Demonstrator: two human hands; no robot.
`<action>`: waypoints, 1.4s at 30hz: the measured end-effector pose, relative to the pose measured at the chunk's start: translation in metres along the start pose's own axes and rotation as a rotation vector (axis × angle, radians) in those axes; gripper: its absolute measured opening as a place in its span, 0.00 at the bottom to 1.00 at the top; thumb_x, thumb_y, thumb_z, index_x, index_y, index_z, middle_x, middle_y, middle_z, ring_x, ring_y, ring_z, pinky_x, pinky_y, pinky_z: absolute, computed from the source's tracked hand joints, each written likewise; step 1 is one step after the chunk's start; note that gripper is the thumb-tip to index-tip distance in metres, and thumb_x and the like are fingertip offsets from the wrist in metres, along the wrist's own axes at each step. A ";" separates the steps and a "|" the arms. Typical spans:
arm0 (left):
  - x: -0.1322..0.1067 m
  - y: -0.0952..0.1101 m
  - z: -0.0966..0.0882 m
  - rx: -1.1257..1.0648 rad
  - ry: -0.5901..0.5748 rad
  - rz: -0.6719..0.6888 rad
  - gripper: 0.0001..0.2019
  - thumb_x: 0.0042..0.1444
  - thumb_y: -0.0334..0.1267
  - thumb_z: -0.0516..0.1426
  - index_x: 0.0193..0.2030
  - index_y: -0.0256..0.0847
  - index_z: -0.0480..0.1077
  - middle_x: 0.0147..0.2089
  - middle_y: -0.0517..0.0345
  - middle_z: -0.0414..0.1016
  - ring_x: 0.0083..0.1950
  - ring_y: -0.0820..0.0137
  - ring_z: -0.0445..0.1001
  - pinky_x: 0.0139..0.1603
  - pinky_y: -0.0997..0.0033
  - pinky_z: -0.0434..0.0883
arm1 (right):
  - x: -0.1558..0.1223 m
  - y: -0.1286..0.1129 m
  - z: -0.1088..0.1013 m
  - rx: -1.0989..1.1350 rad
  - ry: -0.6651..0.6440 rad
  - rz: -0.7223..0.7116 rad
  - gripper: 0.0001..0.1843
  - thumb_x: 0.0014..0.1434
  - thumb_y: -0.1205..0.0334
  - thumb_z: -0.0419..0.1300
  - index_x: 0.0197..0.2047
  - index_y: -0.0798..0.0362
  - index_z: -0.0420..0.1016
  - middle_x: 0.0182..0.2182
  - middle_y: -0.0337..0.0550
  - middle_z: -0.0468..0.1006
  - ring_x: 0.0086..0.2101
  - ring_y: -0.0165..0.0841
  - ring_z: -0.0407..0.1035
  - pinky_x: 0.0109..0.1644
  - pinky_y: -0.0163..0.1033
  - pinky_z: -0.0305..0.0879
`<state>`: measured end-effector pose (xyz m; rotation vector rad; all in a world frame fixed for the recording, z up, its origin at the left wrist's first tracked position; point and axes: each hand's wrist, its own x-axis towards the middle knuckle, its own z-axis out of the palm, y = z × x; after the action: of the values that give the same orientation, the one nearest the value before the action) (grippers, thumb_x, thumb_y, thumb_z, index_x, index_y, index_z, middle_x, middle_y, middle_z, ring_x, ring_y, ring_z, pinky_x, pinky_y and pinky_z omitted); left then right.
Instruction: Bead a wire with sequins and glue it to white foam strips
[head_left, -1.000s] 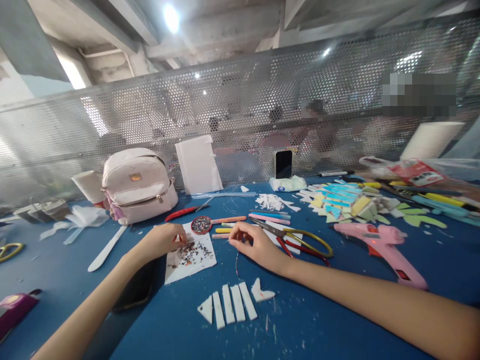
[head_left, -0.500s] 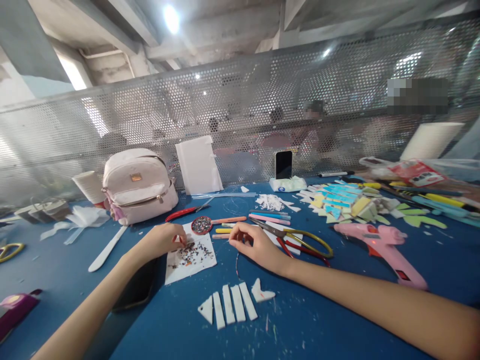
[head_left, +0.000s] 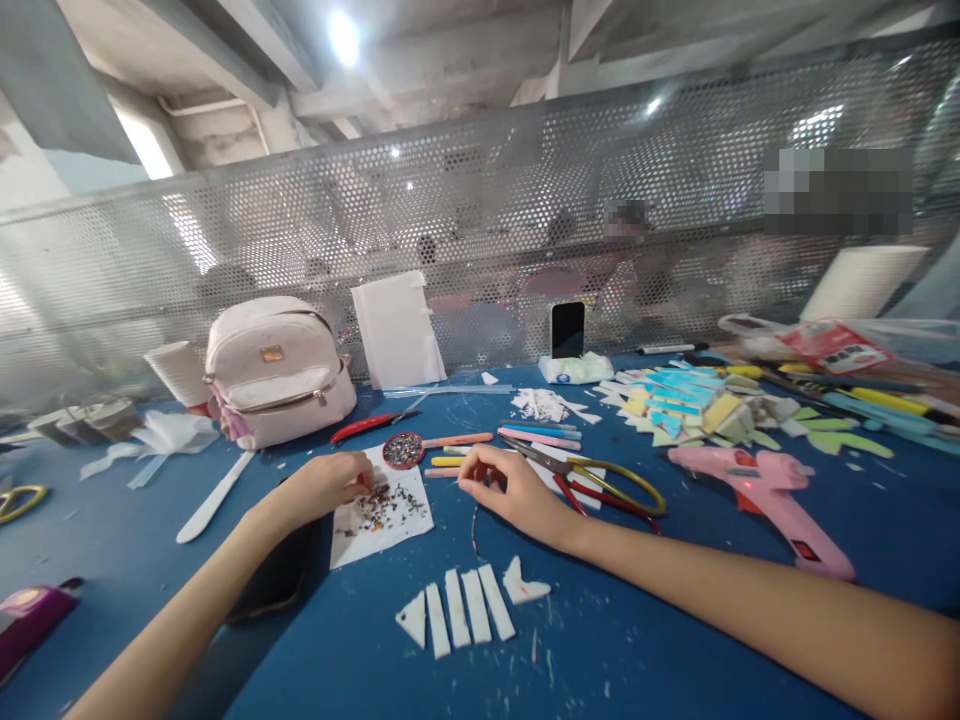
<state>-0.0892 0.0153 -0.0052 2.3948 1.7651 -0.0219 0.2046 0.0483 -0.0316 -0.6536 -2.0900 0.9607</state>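
My left hand (head_left: 330,487) is bent over the left edge of a white sheet of paper (head_left: 352,547), its fingertips pressed together near a scatter of tiny dark beads (head_left: 390,507). What they pinch, if anything, is too small to make out. To the right, my right hand (head_left: 506,492) is closed in a pinch on a thin thread (head_left: 475,530), which hangs down with small beads along it. A round red dish (head_left: 403,451) full of similar beads lies just behind the paper. In front of my hands lie white fish-shaped pieces (head_left: 456,610): a head, several strips and a tail.
Scissors (head_left: 615,478) with yellow handles and a pink glue gun (head_left: 765,490) lie to the right. Markers (head_left: 540,436) are behind my right hand. A dark phone (head_left: 274,570) lies under my left forearm. A pale backpack (head_left: 277,375) stands at the back left, before a perforated metal screen.
Both hands stay almost in place. My left hand's fingertips have shifted very slightly over the beads; the thread still hangs from my right hand.
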 end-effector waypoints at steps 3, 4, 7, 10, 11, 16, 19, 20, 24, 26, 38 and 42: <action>0.001 -0.002 0.001 -0.005 -0.001 -0.001 0.08 0.57 0.37 0.53 0.37 0.42 0.74 0.39 0.54 0.79 0.39 0.62 0.76 0.38 0.71 0.65 | 0.000 -0.002 0.000 0.001 -0.001 -0.001 0.04 0.60 0.66 0.58 0.32 0.53 0.70 0.30 0.38 0.72 0.29 0.30 0.65 0.29 0.33 0.58; 0.001 -0.002 0.000 -0.009 0.001 0.000 0.08 0.57 0.37 0.53 0.37 0.42 0.74 0.39 0.54 0.79 0.39 0.62 0.76 0.38 0.71 0.65 | 0.000 -0.002 0.000 0.001 -0.001 -0.001 0.04 0.60 0.66 0.58 0.32 0.53 0.70 0.30 0.38 0.72 0.29 0.30 0.65 0.29 0.33 0.58; 0.000 -0.003 -0.002 -0.029 0.014 0.014 0.09 0.58 0.38 0.52 0.38 0.42 0.73 0.40 0.54 0.79 0.40 0.63 0.75 0.39 0.71 0.65 | 0.000 -0.002 -0.001 0.000 -0.003 -0.001 0.04 0.60 0.65 0.58 0.32 0.53 0.70 0.30 0.39 0.72 0.30 0.30 0.66 0.29 0.33 0.58; -0.001 -0.003 -0.004 -0.059 0.035 0.037 0.09 0.60 0.39 0.51 0.38 0.42 0.72 0.40 0.55 0.78 0.39 0.64 0.75 0.38 0.72 0.65 | 0.000 -0.002 0.000 -0.002 -0.004 -0.003 0.04 0.60 0.64 0.58 0.32 0.53 0.70 0.30 0.39 0.73 0.30 0.30 0.66 0.29 0.33 0.58; -0.001 -0.003 -0.005 -0.070 0.043 0.043 0.09 0.60 0.39 0.51 0.38 0.42 0.72 0.39 0.55 0.78 0.39 0.65 0.74 0.37 0.72 0.65 | 0.000 -0.002 0.000 -0.003 -0.004 -0.004 0.05 0.60 0.64 0.58 0.32 0.53 0.70 0.30 0.39 0.73 0.30 0.30 0.66 0.29 0.33 0.58; 0.000 0.008 -0.007 -0.131 0.097 0.087 0.07 0.60 0.37 0.52 0.37 0.41 0.71 0.37 0.56 0.77 0.36 0.66 0.74 0.36 0.72 0.65 | 0.000 -0.003 -0.001 -0.005 0.001 -0.014 0.05 0.61 0.63 0.58 0.32 0.52 0.70 0.30 0.40 0.73 0.29 0.31 0.66 0.29 0.33 0.59; 0.001 0.028 -0.004 -0.179 0.148 0.140 0.07 0.60 0.32 0.51 0.37 0.41 0.70 0.38 0.58 0.76 0.37 0.68 0.74 0.37 0.73 0.67 | 0.000 -0.002 -0.001 -0.005 0.006 -0.015 0.05 0.61 0.63 0.58 0.32 0.52 0.70 0.30 0.39 0.73 0.29 0.30 0.65 0.29 0.33 0.59; 0.002 0.036 -0.002 -0.191 0.173 0.153 0.07 0.61 0.31 0.51 0.37 0.41 0.70 0.38 0.58 0.76 0.37 0.68 0.74 0.38 0.73 0.67 | 0.000 -0.002 -0.001 -0.005 0.010 -0.014 0.05 0.61 0.63 0.58 0.32 0.52 0.70 0.30 0.39 0.72 0.28 0.30 0.65 0.29 0.33 0.59; 0.007 0.064 0.012 -0.198 0.273 0.194 0.07 0.62 0.28 0.51 0.38 0.41 0.68 0.38 0.57 0.74 0.38 0.68 0.73 0.39 0.72 0.67 | 0.001 -0.002 -0.001 -0.004 0.021 -0.005 0.05 0.60 0.63 0.58 0.32 0.53 0.69 0.30 0.39 0.72 0.29 0.30 0.65 0.29 0.34 0.59; 0.010 0.072 0.021 -0.181 0.302 0.209 0.07 0.61 0.27 0.52 0.37 0.41 0.69 0.38 0.57 0.74 0.38 0.67 0.73 0.40 0.71 0.67 | 0.001 -0.003 0.000 -0.002 0.025 -0.001 0.05 0.60 0.64 0.58 0.32 0.53 0.69 0.30 0.39 0.72 0.29 0.30 0.66 0.30 0.34 0.59; 0.016 0.081 0.033 -0.109 0.323 0.269 0.10 0.57 0.22 0.54 0.35 0.40 0.72 0.36 0.55 0.77 0.39 0.65 0.75 0.41 0.67 0.68 | 0.001 -0.003 0.000 -0.013 0.020 0.009 0.06 0.60 0.62 0.57 0.32 0.52 0.70 0.28 0.39 0.71 0.29 0.31 0.65 0.30 0.34 0.58; 0.017 0.080 0.032 -0.116 0.325 0.274 0.10 0.58 0.23 0.54 0.36 0.40 0.73 0.37 0.55 0.77 0.39 0.65 0.76 0.42 0.66 0.69 | 0.001 -0.004 0.000 -0.012 0.023 0.010 0.06 0.60 0.62 0.57 0.32 0.52 0.70 0.29 0.39 0.72 0.30 0.31 0.66 0.31 0.34 0.59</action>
<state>-0.0055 0.0035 -0.0281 2.6450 1.4818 0.5155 0.2032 0.0466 -0.0281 -0.6781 -2.0759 0.9429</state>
